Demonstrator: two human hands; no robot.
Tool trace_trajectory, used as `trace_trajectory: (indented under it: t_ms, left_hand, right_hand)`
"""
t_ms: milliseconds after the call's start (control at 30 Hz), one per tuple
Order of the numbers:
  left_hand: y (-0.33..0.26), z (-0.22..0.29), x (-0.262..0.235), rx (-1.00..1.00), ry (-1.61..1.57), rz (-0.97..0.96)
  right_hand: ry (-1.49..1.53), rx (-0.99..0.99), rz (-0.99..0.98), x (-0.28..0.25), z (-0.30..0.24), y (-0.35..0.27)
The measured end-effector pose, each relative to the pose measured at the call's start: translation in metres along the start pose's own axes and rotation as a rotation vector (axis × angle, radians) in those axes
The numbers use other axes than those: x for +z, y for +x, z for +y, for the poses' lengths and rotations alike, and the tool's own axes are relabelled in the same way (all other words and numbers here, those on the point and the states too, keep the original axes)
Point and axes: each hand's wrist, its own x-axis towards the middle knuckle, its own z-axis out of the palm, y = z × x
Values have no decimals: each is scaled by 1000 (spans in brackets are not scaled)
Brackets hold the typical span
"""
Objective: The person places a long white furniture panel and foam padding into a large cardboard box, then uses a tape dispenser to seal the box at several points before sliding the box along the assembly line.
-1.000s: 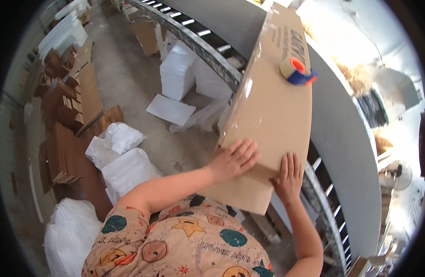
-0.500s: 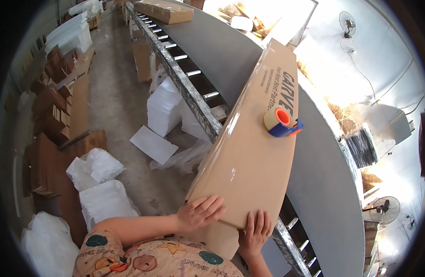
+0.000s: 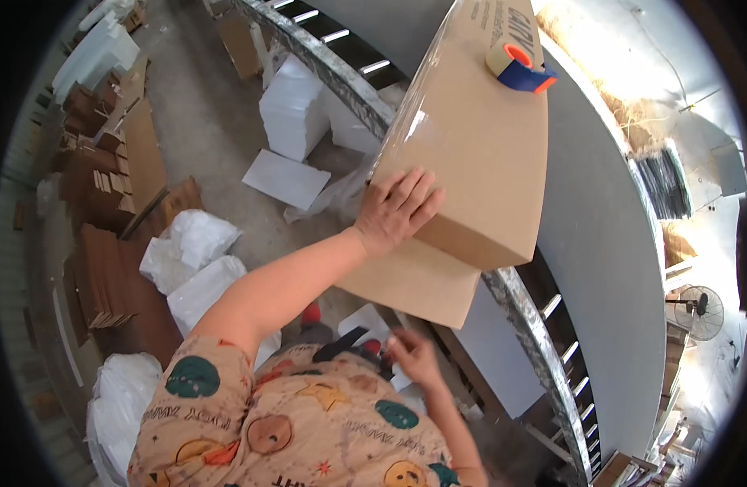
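So we've got a long smooth cardboard box [image 3: 471, 138] lying on the conveyor rail [image 3: 349, 77], with a tape dispenser [image 3: 520, 69] on top. Our left hand [image 3: 396, 213] rests flat and open on its near corner. Our right hand [image 3: 412, 357] is down low and blurry, so we can't tell its grip.

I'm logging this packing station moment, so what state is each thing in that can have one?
Cardboard box: closed, lying on the conveyor edge, near end overhanging.
Tape dispenser: resting on top of the box, unheld.
Left hand: flat on the box's near end, fingers spread.
Right hand: low below the box, blurred, holds nothing I can make out.
White plastic bags: filled, lying on the floor.
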Motion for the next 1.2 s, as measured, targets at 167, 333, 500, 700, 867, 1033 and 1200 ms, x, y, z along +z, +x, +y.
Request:
trace_trajectory:
  t_ms: [167,333,500,700,867,1033,1200]
  left_hand:
    - [1,-8,18,3,-42,81]
    - [-8,-29,-3,91,31,-31]
    - [44,-52,-27,104,-593,-529]
    - [56,-62,8,271,-280,-387]
    - [55,-80,9,277,-373,-393]
    - [54,-82,14,335,-394,-398]
    - [50,-97,1,399,-303,-417]
  right_hand:
    - [1120,-56,186,-9,5,75]
    - [768,-19,210,-25,-93,62]
    - [692,156,128,-85,-156,89]
    - [-111,102,247,-64,-218,61]
    - [-457,-980,918,-87,-293,73]
    - [-1209,-671,603,-82,-231,149]
    - [-458,-199,601,-151,-375,242]
